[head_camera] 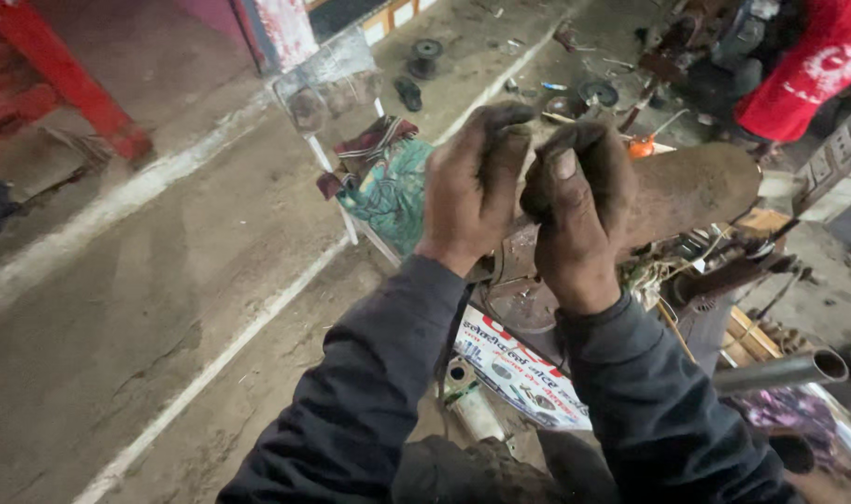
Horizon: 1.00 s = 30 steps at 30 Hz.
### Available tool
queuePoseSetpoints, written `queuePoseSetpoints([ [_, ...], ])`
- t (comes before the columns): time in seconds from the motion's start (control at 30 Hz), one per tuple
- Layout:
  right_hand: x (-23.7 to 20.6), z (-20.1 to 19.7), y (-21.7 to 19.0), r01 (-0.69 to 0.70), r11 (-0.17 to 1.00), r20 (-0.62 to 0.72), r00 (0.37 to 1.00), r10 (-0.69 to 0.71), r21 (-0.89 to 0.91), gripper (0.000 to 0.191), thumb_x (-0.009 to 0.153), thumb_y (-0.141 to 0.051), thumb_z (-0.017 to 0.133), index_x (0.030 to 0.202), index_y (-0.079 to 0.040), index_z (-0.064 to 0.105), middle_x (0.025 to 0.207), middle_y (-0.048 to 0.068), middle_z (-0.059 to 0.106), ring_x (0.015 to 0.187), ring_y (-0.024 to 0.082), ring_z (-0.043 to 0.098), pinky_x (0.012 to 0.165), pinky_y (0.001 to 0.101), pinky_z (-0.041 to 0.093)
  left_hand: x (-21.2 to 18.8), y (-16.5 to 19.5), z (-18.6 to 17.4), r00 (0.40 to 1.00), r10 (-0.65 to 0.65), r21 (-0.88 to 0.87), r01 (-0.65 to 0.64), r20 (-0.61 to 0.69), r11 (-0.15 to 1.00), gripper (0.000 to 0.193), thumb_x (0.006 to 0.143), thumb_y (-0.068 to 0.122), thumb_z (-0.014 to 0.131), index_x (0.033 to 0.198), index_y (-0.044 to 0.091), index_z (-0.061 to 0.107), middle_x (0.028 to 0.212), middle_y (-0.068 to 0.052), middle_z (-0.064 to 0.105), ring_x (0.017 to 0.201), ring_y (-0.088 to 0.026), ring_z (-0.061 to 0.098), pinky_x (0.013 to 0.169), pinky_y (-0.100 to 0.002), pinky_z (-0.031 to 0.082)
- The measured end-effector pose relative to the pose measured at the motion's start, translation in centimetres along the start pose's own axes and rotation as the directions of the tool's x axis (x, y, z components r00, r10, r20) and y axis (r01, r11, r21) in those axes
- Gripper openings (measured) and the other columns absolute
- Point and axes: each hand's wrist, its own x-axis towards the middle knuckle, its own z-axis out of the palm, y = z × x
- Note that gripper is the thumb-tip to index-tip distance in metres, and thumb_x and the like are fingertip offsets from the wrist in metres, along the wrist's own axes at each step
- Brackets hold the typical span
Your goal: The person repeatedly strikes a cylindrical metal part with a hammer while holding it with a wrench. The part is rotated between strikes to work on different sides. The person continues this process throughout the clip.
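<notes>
My two grimy hands are raised together in the middle of the head view, both in dark sleeves. My left hand (472,182) has its fingers curled, the fingertips meeting those of my right hand (579,210). The right hand's fingers are bent inward against the left. Whether a small thing is pinched between them is hidden. Right behind the hands lies a rusty brown metal cylinder (691,187), with a rusty flat bracket (519,261) below it.
A chair (374,173) with cloths draped on it stands behind the hands. A metal pipe (785,371) juts in at the right. A printed sheet (519,369) lies below. A person in red (808,65) is at top right, beside scattered parts.
</notes>
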Motion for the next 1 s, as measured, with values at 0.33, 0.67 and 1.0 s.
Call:
queuePoseSetpoints([
  [0.33,-12.3,-3.5,-0.4,0.260,0.959,0.121,0.962,-0.246,-0.116,0.020,0.113,-0.022,0.050,0.108,-0.002,0.051,0.091,0.013,0.058,0.085,0.025,0.054,0.084,0.0419,0.050,1.6,-2.5,2.0,0.987,0.163,0.199,-0.160,0.006,0.967,0.021,0.107,0.030,0.061,0.117,0.012,0.066,0.104,-0.008,0.076,0.088,-0.021,0.077,0.079,-0.033,0.064],
  [0.67,-11.6,-3.4,-0.6,0.233,0.959,0.026,0.972,-0.232,-0.162,0.032,0.111,-0.029,0.053,0.101,0.002,0.056,0.087,0.017,0.062,0.083,0.027,0.060,0.075,0.0361,0.051,0.0,-2.9,3.0,0.997,0.072,0.281,-0.075,0.022,0.957,0.016,0.107,0.025,0.063,0.110,0.010,0.064,0.098,-0.012,0.073,0.083,-0.033,0.074,0.073,-0.040,0.057],
  [1.0,-12.3,-3.7,-0.6,0.375,0.893,0.321,0.902,-0.289,-0.247,0.029,0.107,-0.028,0.056,0.097,0.000,0.059,0.079,0.011,0.061,0.079,0.027,0.062,0.079,0.0432,0.056,2.1,-10.0,3.3,0.977,-0.180,0.289,0.206,-0.113,0.935,0.021,0.101,0.027,0.066,0.107,0.006,0.065,0.090,-0.017,0.074,0.081,-0.035,0.076,0.068,-0.041,0.057],
])
